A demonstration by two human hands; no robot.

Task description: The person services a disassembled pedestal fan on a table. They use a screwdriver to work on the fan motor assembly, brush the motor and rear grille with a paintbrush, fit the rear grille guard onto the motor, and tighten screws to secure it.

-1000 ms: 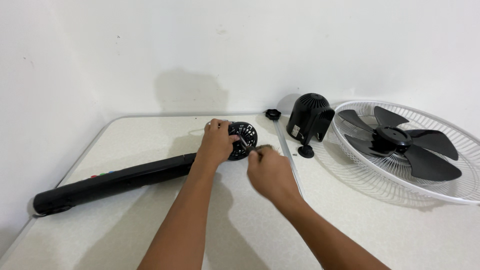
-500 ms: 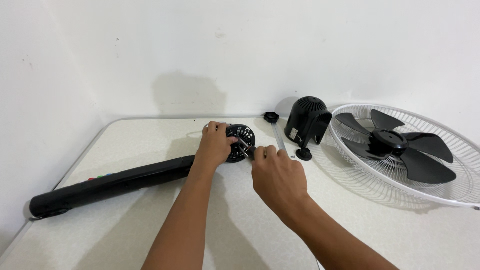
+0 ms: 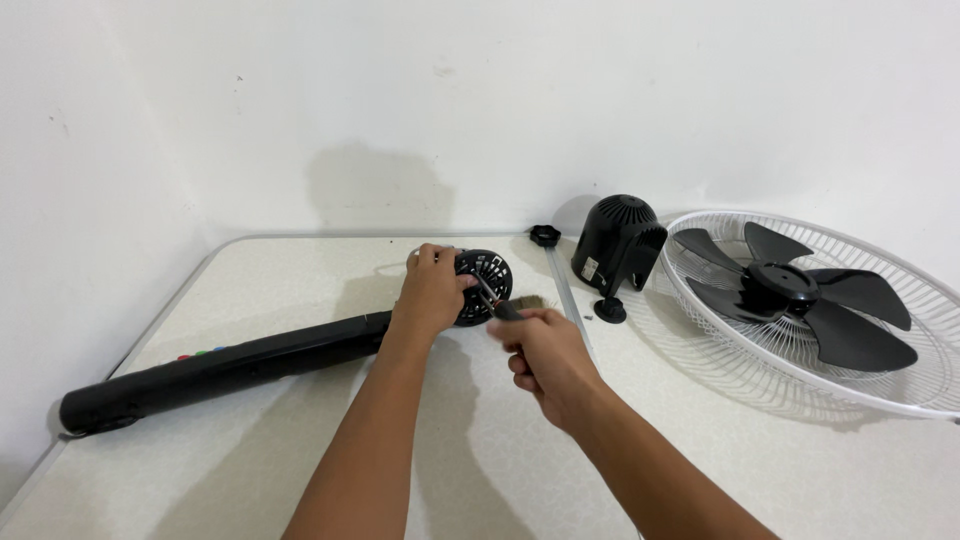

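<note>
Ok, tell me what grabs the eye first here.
At the table's centre, the left hand steadies a round black motor unit while the right hand holds a small brush against it. To the right lie a white fan guard with black blades.

label: small white rectangle [image 3: 590, 267] | on black motor cover [image 3: 620, 240] | table's far side

Both forearms reach forward, left hand [image 3: 432, 292] curled in grip, right hand [image 3: 545, 352] fisted.
</note>
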